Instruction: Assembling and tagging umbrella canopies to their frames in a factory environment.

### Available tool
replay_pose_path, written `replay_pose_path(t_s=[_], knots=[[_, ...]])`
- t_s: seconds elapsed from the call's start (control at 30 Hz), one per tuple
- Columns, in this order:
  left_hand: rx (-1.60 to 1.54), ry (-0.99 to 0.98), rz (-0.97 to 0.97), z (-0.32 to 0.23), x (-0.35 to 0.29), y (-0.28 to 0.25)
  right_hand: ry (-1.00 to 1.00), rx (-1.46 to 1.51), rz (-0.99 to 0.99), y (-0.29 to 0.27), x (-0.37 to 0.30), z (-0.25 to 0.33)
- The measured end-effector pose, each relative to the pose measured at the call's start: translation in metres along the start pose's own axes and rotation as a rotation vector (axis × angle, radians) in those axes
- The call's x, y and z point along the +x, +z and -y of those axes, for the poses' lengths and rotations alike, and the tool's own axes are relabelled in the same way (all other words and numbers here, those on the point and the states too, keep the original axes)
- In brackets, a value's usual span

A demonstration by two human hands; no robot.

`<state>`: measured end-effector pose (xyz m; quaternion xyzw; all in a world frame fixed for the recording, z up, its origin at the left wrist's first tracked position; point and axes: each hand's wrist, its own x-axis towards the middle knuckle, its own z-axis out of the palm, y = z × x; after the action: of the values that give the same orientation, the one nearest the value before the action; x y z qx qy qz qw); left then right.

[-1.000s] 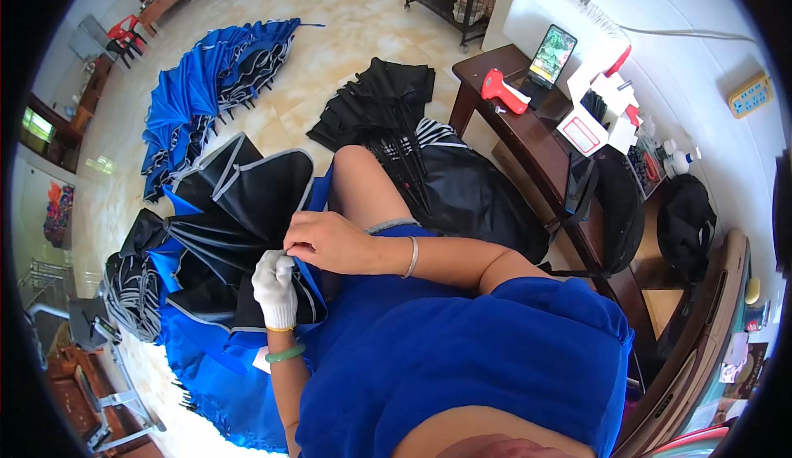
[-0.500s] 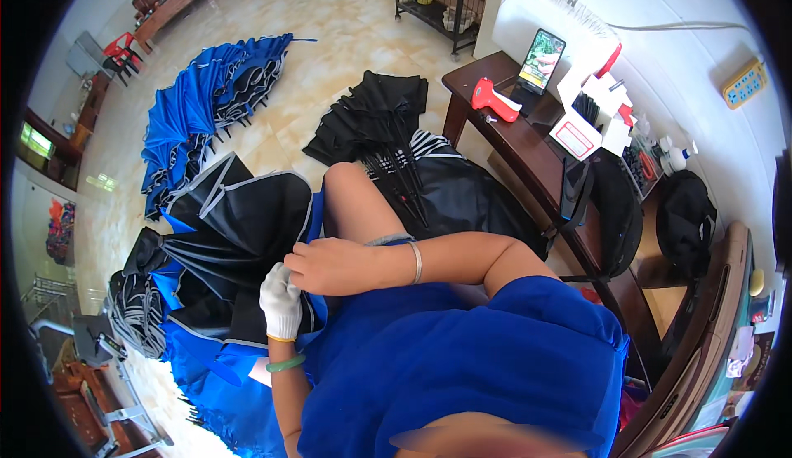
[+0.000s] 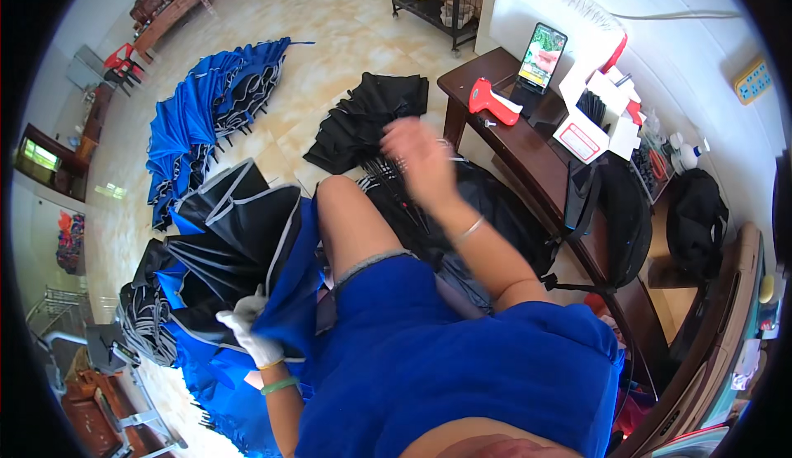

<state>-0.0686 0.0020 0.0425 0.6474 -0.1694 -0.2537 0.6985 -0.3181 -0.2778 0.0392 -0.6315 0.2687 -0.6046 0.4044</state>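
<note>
My left hand, in a white glove, is closed on the edge of an umbrella canopy at my lap. Its cloth is black inside and blue outside, with grey trim, and spreads to the left of my bare knee. My right hand, ungloved, is raised over the folded black umbrellas beyond my knee. Motion blurs its fingers, so whether it holds anything is unclear. More black cloth lies beneath my right forearm.
A row of blue umbrellas lies on the tiled floor at far left. On the dark wooden table at right are a red-and-white tagging gun, a phone on a stand and a white box. A wire cage stands behind.
My right hand has left my left hand and swung forward and right, over the black umbrellas. My left hand has shifted down and left, and blue cloth now folds over it.
</note>
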Motion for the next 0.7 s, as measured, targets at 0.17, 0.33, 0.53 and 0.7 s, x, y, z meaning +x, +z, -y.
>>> replay_pose_path(t_s=[0.17, 0.33, 0.53, 0.7], knots=[[-0.152, 0.079, -0.165, 0.021, 0.016, -0.030, -0.037, -0.973, -0.414, -0.142, 0.060, -0.054], [0.197, 0.056, -0.216, -0.037, -0.023, 0.031, -0.301, -1.391, -0.343, -0.194, 0.084, -0.072], [-0.021, -0.043, -0.068, 0.013, 0.012, -0.020, -0.183, -1.460, -0.282, -0.215, 0.087, -0.089], [0.072, -0.056, 0.004, 0.008, 0.010, -0.018, -0.185, -1.539, -0.252, -0.231, 0.091, -0.094]])
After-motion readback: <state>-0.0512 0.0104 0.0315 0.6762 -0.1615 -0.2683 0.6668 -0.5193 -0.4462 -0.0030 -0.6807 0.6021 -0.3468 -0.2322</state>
